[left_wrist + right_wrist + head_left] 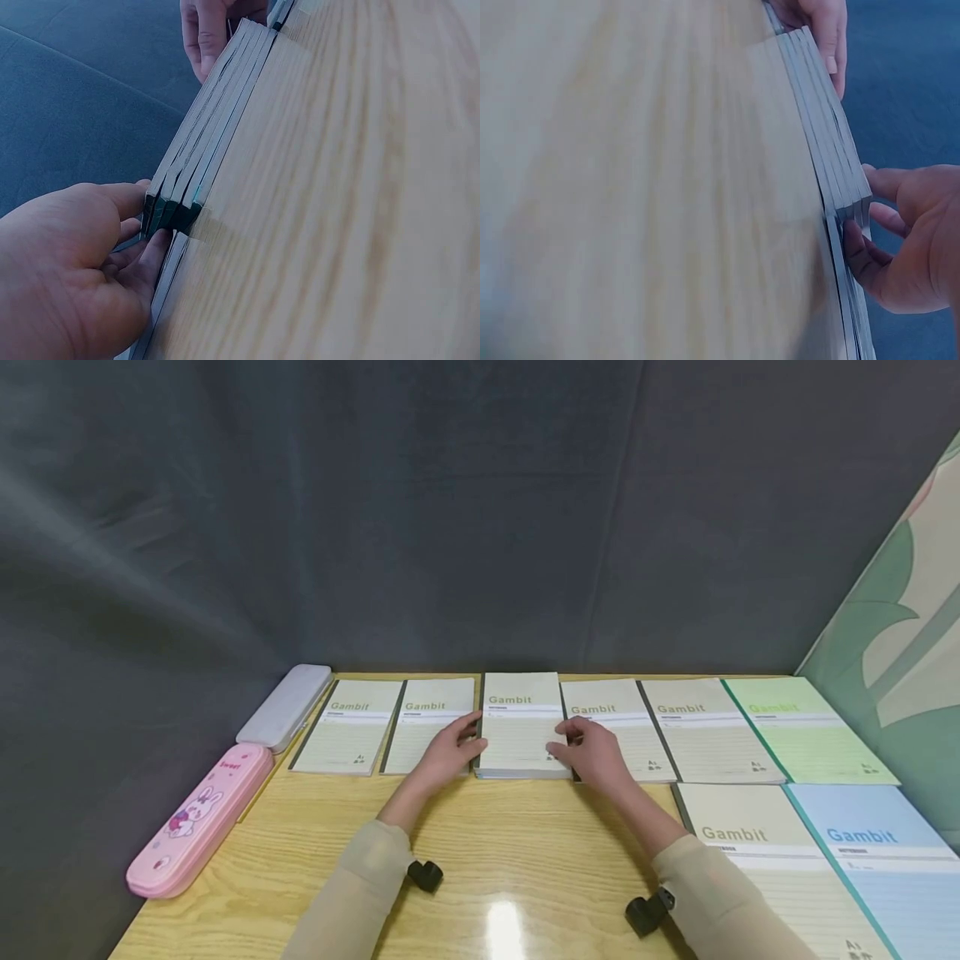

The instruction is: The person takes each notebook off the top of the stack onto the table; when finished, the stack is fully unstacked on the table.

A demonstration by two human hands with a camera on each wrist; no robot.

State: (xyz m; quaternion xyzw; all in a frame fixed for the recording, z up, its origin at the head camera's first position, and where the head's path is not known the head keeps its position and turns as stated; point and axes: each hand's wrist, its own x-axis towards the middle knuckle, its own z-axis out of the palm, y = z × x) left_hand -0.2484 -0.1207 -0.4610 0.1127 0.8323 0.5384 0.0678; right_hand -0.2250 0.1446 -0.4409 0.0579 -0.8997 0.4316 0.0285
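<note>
A stack of several cream notebooks (522,727) marked "Gambit" lies at the middle of the back row, its dark spine on the left. My left hand (448,750) holds its spine side, thumb by the cover edge and fingers bent along the spine. Opposite it, my right hand (596,753) grips the right side with bent fingers. In the left wrist view, the layered page edges of the stack (214,112) show, with fingertips right at the spine corner. The right wrist view shows the stack's other corner (829,127) between thumb and fingers.
Cream notebooks lie flat on both sides, such as one at left (345,727) and one at right (708,727). Further right are a green notebook (813,731) and a blue notebook (885,860). A pink pencil case (202,822) and a white case (285,706) line the left edge.
</note>
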